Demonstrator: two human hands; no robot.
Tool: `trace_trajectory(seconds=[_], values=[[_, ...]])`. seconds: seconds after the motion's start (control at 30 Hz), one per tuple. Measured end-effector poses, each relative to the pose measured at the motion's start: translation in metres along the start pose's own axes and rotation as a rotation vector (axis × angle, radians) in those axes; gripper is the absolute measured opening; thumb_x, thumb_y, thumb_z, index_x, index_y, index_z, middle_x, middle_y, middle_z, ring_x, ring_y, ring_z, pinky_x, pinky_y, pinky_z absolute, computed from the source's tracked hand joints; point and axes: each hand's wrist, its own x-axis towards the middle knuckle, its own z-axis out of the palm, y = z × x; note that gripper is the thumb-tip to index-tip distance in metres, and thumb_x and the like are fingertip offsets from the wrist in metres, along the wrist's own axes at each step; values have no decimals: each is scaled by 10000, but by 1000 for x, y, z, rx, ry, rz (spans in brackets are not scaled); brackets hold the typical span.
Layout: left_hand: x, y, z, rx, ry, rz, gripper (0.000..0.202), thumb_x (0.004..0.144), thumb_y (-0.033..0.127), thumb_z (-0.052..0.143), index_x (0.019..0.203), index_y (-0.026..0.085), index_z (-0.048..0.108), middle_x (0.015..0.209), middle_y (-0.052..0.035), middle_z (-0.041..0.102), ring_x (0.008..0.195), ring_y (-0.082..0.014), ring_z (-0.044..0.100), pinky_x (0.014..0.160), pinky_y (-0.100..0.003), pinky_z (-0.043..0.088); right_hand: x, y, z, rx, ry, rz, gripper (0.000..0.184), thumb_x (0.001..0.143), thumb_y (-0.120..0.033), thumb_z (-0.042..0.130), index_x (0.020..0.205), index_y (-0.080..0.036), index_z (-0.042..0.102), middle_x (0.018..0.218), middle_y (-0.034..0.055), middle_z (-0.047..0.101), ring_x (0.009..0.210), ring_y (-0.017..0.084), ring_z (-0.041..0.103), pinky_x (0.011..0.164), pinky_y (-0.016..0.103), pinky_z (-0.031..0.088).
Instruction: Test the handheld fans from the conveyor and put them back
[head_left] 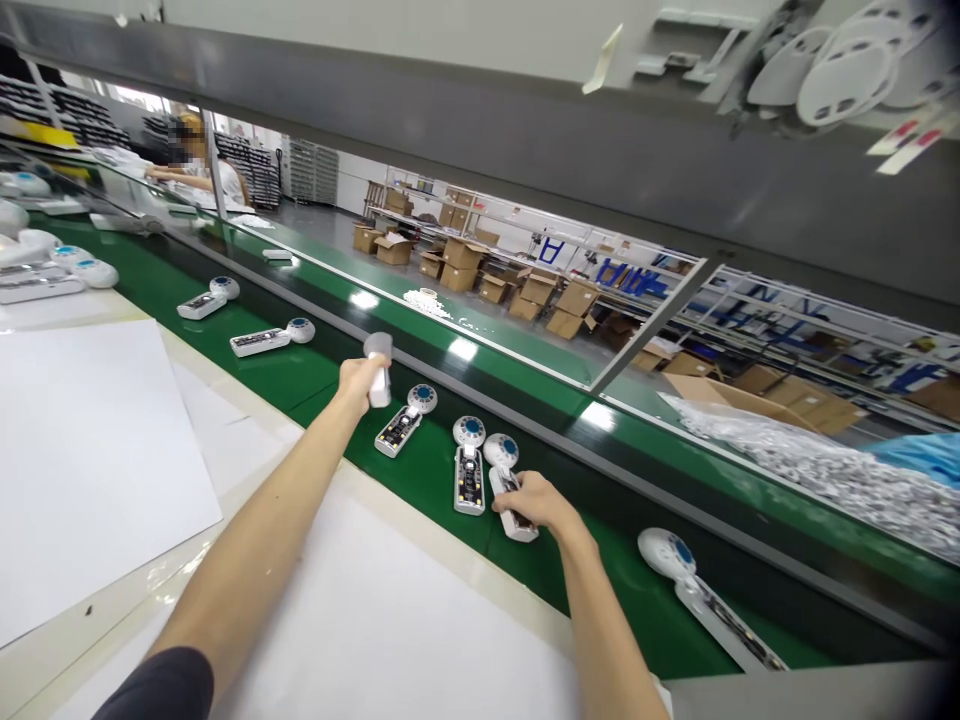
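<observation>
My left hand [358, 378] is stretched out over the green conveyor belt [285, 375], closed round a white handheld device [379, 368] that it holds above the belt. My right hand [536, 500] rests on the belt, fingers wrapped on the handle of another white device with a blue-dotted round head [501, 452]. Between my hands lie two similar open devices, one [405, 420] near my left hand and one [469, 462] next to my right.
More devices lie along the belt: [271, 338], [207, 298] to the left and one [697, 590] at the right. White sheets [82, 450] cover the bench edge. A person [196, 165] works far down the line. Cardboard boxes [525, 285] stand beyond the belt.
</observation>
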Motion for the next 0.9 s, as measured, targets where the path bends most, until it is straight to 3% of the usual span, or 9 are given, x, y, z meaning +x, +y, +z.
trace_trajectory(seconds=[0.1, 0.2, 0.33, 0.43, 0.53, 0.63, 0.77, 0.9], values=[[-27, 35, 12, -304, -320, -57, 345, 1000, 312, 412, 1214, 92, 568, 1044, -140, 704, 931, -202, 710, 791, -343, 612, 2, -7, 3, 132, 71, 41, 229, 944, -346, 669, 913, -120, 651, 839, 8, 652, 714, 125, 627, 672, 281, 547], [-64, 60, 15, -470, -611, -136, 316, 932, 239, 464, 1156, 56, 593, 1052, -188, 721, 983, -231, 727, 798, -318, 624, -5, -14, -4, 377, 190, 33, 200, 938, -312, 666, 993, -123, 630, 837, 3, 649, 674, 117, 619, 635, 266, 537], [-112, 76, 13, -565, -916, -243, 227, 857, 150, 540, 1026, 38, 640, 1092, -209, 719, 932, -277, 746, 721, -348, 639, -29, -29, -27, 797, 318, -69, 371, 830, -283, 726, 1136, -150, 563, 840, 12, 667, 690, 157, 653, 617, 265, 539], [-139, 80, 13, -594, -1065, -247, 160, 876, 180, 568, 986, 82, 629, 1115, -181, 723, 875, -282, 753, 656, -364, 633, -56, -39, -46, 1052, 275, -155, 296, 806, -343, 667, 1031, -168, 592, 779, 31, 672, 703, 191, 668, 619, 278, 554], [-156, 82, 14, -582, -1109, -194, 208, 855, 182, 586, 1048, 104, 593, 1138, -180, 714, 840, -292, 754, 606, -365, 621, -80, -45, -61, 1235, 161, -219, 190, 780, -275, 541, 927, -180, 617, 816, 65, 713, 781, 216, 703, 722, 324, 597], [-166, 82, 15, -572, -1079, -106, 326, 808, 86, 562, 1130, 125, 525, 1184, -170, 684, 900, -314, 748, 618, -396, 633, -96, -50, -66, 1334, 110, -273, 259, 700, -186, 529, 931, -169, 643, 873, 76, 739, 846, 227, 720, 770, 343, 610], [-171, 82, 15, -533, -1010, 43, 443, 769, 33, 560, 1172, 182, 450, 1222, -119, 642, 992, -323, 732, 668, -418, 651, -109, -55, -66, 1381, 174, -345, 339, 688, -152, 584, 1021, -147, 647, 949, 74, 741, 875, 229, 721, 733, 338, 616], [-171, 81, 15, -520, -1016, 198, 521, 773, 47, 601, 1212, 231, 389, 1220, -78, 624, 1012, -305, 729, 703, -401, 650, -126, -59, -66, 1311, 302, -517, 464, 694, -174, 680, 1144, -208, 571, 1085, 37, 714, 974, 240, 720, 767, 351, 618]])
